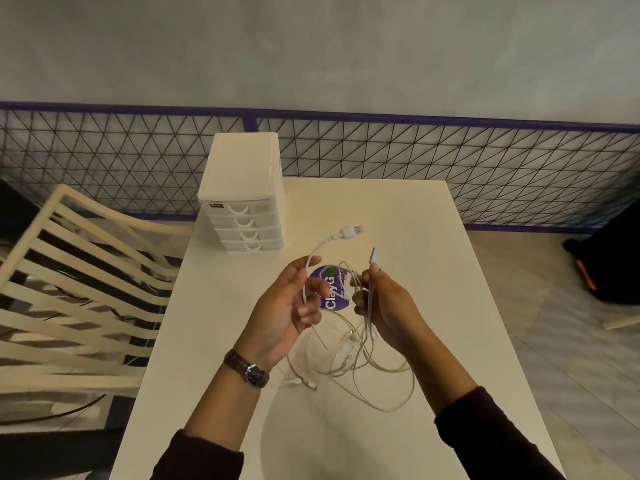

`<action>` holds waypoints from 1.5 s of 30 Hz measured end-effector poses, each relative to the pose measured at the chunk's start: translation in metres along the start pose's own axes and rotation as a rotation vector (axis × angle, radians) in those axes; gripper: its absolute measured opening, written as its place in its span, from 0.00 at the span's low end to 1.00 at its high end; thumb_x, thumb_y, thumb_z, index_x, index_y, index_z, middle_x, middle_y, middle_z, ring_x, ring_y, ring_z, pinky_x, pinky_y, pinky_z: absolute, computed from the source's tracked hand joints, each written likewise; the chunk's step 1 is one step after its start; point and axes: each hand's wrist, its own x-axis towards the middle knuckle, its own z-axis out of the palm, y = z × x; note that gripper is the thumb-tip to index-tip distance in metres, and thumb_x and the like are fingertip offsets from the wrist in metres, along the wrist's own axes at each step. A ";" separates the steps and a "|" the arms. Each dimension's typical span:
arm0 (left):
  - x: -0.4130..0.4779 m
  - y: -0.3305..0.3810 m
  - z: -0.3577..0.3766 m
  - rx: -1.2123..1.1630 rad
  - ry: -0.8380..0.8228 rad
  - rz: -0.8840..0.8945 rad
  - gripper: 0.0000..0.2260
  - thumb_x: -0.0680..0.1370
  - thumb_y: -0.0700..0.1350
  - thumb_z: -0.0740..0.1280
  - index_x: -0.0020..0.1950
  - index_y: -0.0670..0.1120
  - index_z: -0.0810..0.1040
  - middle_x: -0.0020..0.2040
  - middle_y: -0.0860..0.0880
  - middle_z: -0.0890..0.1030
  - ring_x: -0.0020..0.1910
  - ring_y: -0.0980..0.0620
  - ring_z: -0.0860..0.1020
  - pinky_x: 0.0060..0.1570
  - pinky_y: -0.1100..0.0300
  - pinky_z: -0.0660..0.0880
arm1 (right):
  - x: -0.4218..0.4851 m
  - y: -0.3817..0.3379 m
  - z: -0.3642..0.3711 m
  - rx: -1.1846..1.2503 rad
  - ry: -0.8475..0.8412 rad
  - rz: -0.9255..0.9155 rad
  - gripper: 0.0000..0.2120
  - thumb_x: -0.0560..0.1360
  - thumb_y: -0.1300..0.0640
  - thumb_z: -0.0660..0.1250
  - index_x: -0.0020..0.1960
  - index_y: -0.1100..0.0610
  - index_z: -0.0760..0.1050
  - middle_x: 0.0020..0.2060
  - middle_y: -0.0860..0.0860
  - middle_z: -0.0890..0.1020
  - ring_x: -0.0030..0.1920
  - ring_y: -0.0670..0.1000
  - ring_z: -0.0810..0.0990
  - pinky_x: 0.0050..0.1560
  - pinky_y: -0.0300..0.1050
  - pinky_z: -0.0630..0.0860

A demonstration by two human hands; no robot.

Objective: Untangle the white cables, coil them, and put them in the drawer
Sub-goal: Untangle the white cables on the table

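A tangle of white cables hangs between my hands above the white table, its lower loops resting on the tabletop. My left hand pinches one cable whose USB plug arcs up and away. My right hand grips several strands, with a small connector sticking up above its fingers. Two loose plug ends lie on the table below my left wrist. A small white four-drawer unit stands at the table's far left, all its drawers closed.
A round purple sticker lies on the table between my hands. A cream slatted chair stands to the left. A wire mesh fence runs behind the table. A dark bag sits on the floor at right.
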 end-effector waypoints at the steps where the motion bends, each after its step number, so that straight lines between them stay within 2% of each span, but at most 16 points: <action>1: -0.001 -0.003 0.002 0.052 -0.017 0.014 0.11 0.81 0.42 0.53 0.56 0.48 0.74 0.33 0.47 0.77 0.23 0.58 0.62 0.24 0.67 0.61 | -0.001 -0.001 0.001 0.040 -0.030 0.022 0.16 0.82 0.51 0.51 0.42 0.58 0.70 0.34 0.53 0.77 0.29 0.48 0.71 0.36 0.43 0.67; 5: 0.003 -0.025 0.008 0.170 0.023 0.030 0.12 0.82 0.40 0.53 0.56 0.50 0.73 0.35 0.47 0.79 0.24 0.57 0.63 0.25 0.67 0.62 | -0.004 0.003 0.004 -0.032 -0.072 -0.017 0.13 0.82 0.54 0.52 0.49 0.60 0.71 0.33 0.53 0.75 0.32 0.50 0.70 0.34 0.42 0.67; 10: 0.008 -0.050 0.011 0.211 0.177 -0.066 0.11 0.83 0.40 0.51 0.61 0.47 0.70 0.35 0.45 0.80 0.24 0.56 0.66 0.25 0.65 0.65 | -0.011 0.006 0.007 -0.088 -0.091 -0.124 0.17 0.82 0.52 0.51 0.59 0.60 0.73 0.31 0.47 0.81 0.32 0.48 0.75 0.35 0.38 0.73; 15: 0.005 -0.064 0.017 0.407 0.222 -0.154 0.09 0.82 0.40 0.53 0.61 0.46 0.67 0.34 0.45 0.82 0.24 0.55 0.71 0.26 0.65 0.71 | -0.008 0.010 0.009 -0.204 -0.031 -0.187 0.14 0.81 0.50 0.55 0.56 0.51 0.78 0.45 0.57 0.82 0.37 0.52 0.73 0.35 0.40 0.68; 17: 0.003 -0.068 0.018 0.512 0.191 -0.183 0.08 0.82 0.41 0.53 0.59 0.46 0.67 0.36 0.46 0.83 0.28 0.54 0.74 0.31 0.64 0.74 | -0.007 0.011 0.010 -0.258 -0.021 -0.188 0.13 0.81 0.51 0.56 0.51 0.53 0.78 0.44 0.56 0.79 0.35 0.48 0.73 0.34 0.37 0.68; 19: 0.004 -0.069 0.015 0.661 0.148 -0.216 0.07 0.82 0.44 0.54 0.59 0.47 0.68 0.39 0.47 0.83 0.33 0.53 0.76 0.37 0.61 0.75 | -0.005 0.012 0.010 -0.280 0.005 -0.177 0.12 0.81 0.52 0.56 0.47 0.55 0.76 0.37 0.49 0.78 0.31 0.43 0.74 0.32 0.35 0.68; 22: 0.011 -0.059 0.006 0.942 0.250 -0.067 0.08 0.79 0.50 0.61 0.57 0.52 0.68 0.47 0.53 0.78 0.43 0.54 0.76 0.45 0.60 0.74 | -0.005 0.012 0.009 -0.253 0.014 -0.160 0.12 0.81 0.52 0.56 0.44 0.57 0.73 0.28 0.45 0.74 0.28 0.42 0.69 0.31 0.36 0.65; 25: 0.019 -0.036 0.008 0.917 0.314 0.199 0.13 0.77 0.50 0.64 0.60 0.51 0.70 0.53 0.53 0.75 0.47 0.58 0.75 0.39 0.74 0.71 | -0.007 0.014 0.010 -0.324 -0.046 -0.179 0.16 0.81 0.52 0.55 0.47 0.65 0.71 0.33 0.56 0.69 0.29 0.46 0.65 0.32 0.38 0.63; 27: 0.028 -0.027 0.011 0.879 0.243 0.212 0.17 0.77 0.49 0.64 0.65 0.48 0.71 0.56 0.53 0.75 0.52 0.58 0.74 0.40 0.76 0.72 | -0.008 0.016 0.014 -0.425 -0.094 -0.211 0.17 0.81 0.53 0.55 0.49 0.67 0.70 0.33 0.57 0.70 0.30 0.48 0.67 0.33 0.43 0.66; 29: 0.036 -0.025 0.013 0.898 0.192 0.201 0.17 0.77 0.48 0.65 0.65 0.49 0.73 0.56 0.53 0.77 0.54 0.55 0.76 0.47 0.72 0.73 | -0.008 0.016 0.017 -0.502 -0.136 -0.233 0.13 0.81 0.56 0.54 0.48 0.65 0.71 0.32 0.56 0.72 0.31 0.50 0.70 0.35 0.47 0.69; 32: 0.042 -0.029 0.011 0.664 0.145 0.139 0.09 0.78 0.45 0.64 0.57 0.51 0.79 0.51 0.49 0.83 0.49 0.53 0.81 0.45 0.62 0.77 | -0.009 0.013 0.015 -0.512 -0.182 -0.214 0.13 0.82 0.58 0.54 0.47 0.65 0.72 0.33 0.59 0.75 0.32 0.52 0.73 0.35 0.46 0.70; 34: 0.042 -0.028 0.007 0.457 0.133 0.068 0.08 0.80 0.42 0.61 0.52 0.48 0.79 0.49 0.48 0.84 0.42 0.55 0.82 0.34 0.65 0.75 | -0.010 0.012 0.012 -0.445 -0.197 -0.172 0.16 0.82 0.53 0.53 0.51 0.63 0.75 0.39 0.60 0.80 0.35 0.51 0.76 0.37 0.45 0.71; 36: 0.043 -0.027 0.002 0.396 0.115 0.045 0.08 0.80 0.41 0.61 0.52 0.44 0.80 0.50 0.46 0.83 0.37 0.53 0.79 0.28 0.65 0.74 | -0.012 0.011 0.009 -0.345 -0.192 -0.109 0.20 0.82 0.47 0.51 0.54 0.58 0.76 0.44 0.57 0.83 0.39 0.51 0.78 0.39 0.43 0.73; 39: 0.043 -0.033 -0.001 0.491 0.084 0.078 0.09 0.80 0.40 0.60 0.55 0.41 0.79 0.52 0.43 0.81 0.32 0.58 0.75 0.28 0.67 0.71 | -0.012 0.011 0.006 -0.175 -0.164 -0.064 0.22 0.81 0.44 0.47 0.58 0.57 0.72 0.43 0.60 0.83 0.40 0.53 0.80 0.39 0.42 0.74; 42: 0.041 -0.042 0.003 0.648 0.121 0.138 0.08 0.81 0.41 0.59 0.56 0.41 0.75 0.46 0.45 0.79 0.28 0.60 0.73 0.28 0.66 0.70 | -0.010 0.011 0.010 -0.169 -0.121 -0.094 0.21 0.82 0.45 0.45 0.60 0.56 0.69 0.40 0.59 0.81 0.38 0.53 0.79 0.36 0.40 0.74; 45: 0.041 -0.058 0.011 0.944 0.173 0.172 0.09 0.82 0.45 0.56 0.54 0.44 0.74 0.36 0.51 0.76 0.32 0.55 0.74 0.32 0.63 0.70 | -0.008 0.018 0.019 -0.239 -0.062 -0.147 0.18 0.82 0.45 0.45 0.59 0.48 0.71 0.49 0.64 0.79 0.48 0.67 0.77 0.45 0.53 0.77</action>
